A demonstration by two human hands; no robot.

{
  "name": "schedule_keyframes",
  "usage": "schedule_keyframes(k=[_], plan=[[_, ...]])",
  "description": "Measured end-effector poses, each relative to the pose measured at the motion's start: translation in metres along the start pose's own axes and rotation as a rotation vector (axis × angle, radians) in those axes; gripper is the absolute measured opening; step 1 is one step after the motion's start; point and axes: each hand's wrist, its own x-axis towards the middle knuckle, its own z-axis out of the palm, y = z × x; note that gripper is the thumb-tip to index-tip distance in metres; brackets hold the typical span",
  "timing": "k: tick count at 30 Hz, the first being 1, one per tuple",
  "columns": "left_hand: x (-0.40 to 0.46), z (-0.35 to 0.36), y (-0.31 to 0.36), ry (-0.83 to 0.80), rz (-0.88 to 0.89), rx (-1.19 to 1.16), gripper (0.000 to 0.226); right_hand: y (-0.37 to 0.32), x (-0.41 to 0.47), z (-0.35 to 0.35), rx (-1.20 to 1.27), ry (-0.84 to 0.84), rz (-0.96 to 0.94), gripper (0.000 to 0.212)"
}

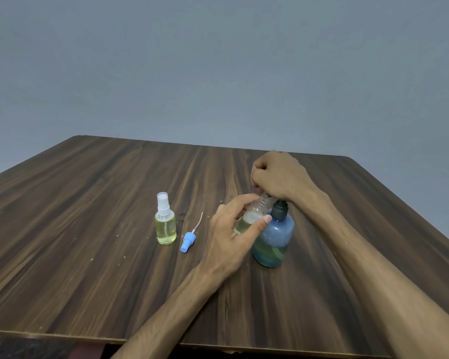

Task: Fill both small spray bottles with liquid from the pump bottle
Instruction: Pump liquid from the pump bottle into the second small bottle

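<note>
Head view shows the left hand (231, 234) gripping an uncapped clear plastic spray bottle (252, 216), tilted against the rounded blue translucent pump bottle (274, 239) on the wood-grain table (101, 255). Over that pump bottle, the right hand (278, 177) curls down on its dark pump head. Left of the pump bottle lie a blue sprayer cap (188, 240) and, standing, a capped spray bottle (165, 224) of yellow liquid.
</note>
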Motion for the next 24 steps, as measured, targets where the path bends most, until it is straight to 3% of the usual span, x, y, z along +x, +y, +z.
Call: schedule_keyframes(k=[6, 12, 16, 21, 24], plan=[[0.0017, -0.0007, 0.0, -0.002, 0.0, -0.001, 0.031, -0.0015, -0.0004, 0.0022, -0.022, -0.096, 0.029, 0.022], [0.0015, 0.0005, -0.0031, 0.002, 0.004, -0.003, 0.027, -0.0006, 0.0023, -0.0008, -0.018, 0.008, -0.001, 0.023], [0.0016, 0.0014, -0.0026, -0.008, -0.004, -0.025, 0.032, -0.0011, -0.0013, 0.003, -0.03, -0.083, 0.041, 0.019], [0.0003, 0.0009, -0.0032, -0.014, -0.001, -0.023, 0.031, -0.0006, -0.0005, -0.0008, 0.016, 0.035, 0.003, 0.02], [0.0016, 0.0012, -0.0044, -0.02, -0.001, -0.027, 0.032, -0.0001, -0.002, 0.0024, -0.002, -0.057, 0.035, 0.021]])
